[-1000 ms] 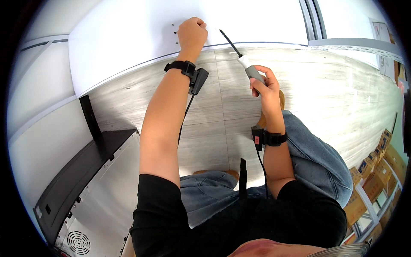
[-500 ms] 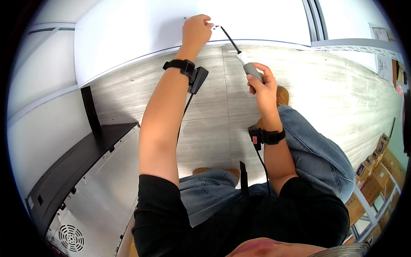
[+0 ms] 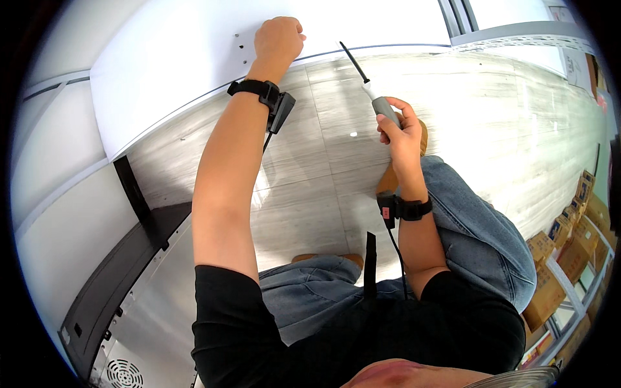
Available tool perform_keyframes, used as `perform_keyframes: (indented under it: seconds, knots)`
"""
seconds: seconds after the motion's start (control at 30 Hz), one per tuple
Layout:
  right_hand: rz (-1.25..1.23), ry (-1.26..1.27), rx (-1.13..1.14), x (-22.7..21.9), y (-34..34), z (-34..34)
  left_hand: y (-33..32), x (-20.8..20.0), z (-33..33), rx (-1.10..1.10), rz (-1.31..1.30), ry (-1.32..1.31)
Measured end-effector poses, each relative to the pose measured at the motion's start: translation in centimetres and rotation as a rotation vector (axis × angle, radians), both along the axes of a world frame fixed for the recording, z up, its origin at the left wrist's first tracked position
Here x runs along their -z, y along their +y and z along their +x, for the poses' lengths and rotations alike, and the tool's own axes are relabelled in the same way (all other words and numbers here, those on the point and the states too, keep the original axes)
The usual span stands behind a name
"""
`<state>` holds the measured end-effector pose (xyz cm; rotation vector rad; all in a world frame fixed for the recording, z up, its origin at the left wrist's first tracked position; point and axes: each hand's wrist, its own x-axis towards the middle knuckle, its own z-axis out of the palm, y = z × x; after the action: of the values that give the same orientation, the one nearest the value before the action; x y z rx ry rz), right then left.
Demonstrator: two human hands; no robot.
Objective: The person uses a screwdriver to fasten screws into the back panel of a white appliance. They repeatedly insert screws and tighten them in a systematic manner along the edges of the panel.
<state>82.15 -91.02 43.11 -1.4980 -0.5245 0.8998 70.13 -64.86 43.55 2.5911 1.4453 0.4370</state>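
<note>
My right hand [image 3: 402, 129] is wrapped round the grey-and-white handle of a screwdriver [image 3: 386, 111]. Its long dark shaft points up and forward, the tip standing apart from my left hand near the front edge of a white panel [image 3: 174, 71]. Over that panel my left hand [image 3: 278, 42] is closed, its fingers curled and partly turned from sight; what they hold, if anything, is hidden. Just left of it, small dark screws [image 3: 242, 46] show on the white surface. Each wrist wears a black strap with a small box and a cable.
A black and silver metal cabinet [image 3: 145, 284] with a round vent stands at the lower left. Grey wood-look floor tiles [image 3: 310, 149] lie below the panel. Cardboard boxes [image 3: 550, 291] sit on a rack at the right. A grey metal frame [image 3: 517, 33] crosses the far right.
The screwdriver tip has come away from beside my left fingertips. My left hand has shifted left in the picture and curled further; the panel and cabinet have shifted in the view too.
</note>
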Motion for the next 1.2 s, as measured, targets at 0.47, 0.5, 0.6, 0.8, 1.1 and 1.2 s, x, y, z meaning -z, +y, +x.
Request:
perform_keyframes:
  seconds: [0.47,0.5,0.6,0.8,1.1,1.2]
  knots:
    - [0.119,-0.132,-0.285,-1.5,0.8,-0.9,-6.8,-3.3,-6.6,-0.162,-0.374,-0.924]
    - [0.161,-0.13,-0.319,-1.1,0.4,-0.7,-7.7,-2.8,-7.4,-0.203,-0.448,-1.068]
    - [0.206,-0.065,-0.37,0.0,-1.5,1.0,-10.2,-0.8,-7.3,-0.186,-0.572,-1.346]
    - [0.184,-0.123,-0.448,3.3,-8.5,3.0,-20.2,2.6,-5.6,-0.242,-0.797,-1.573]
    - [0.295,-0.176,-0.573,8.5,-14.5,0.4,-28.3,9.0,-10.8,-0.143,-0.915,-1.802]
    - [0.279,-0.274,-0.614,8.4,-14.1,-0.1,-29.1,9.5,-12.0,-0.141,-0.852,-1.816]
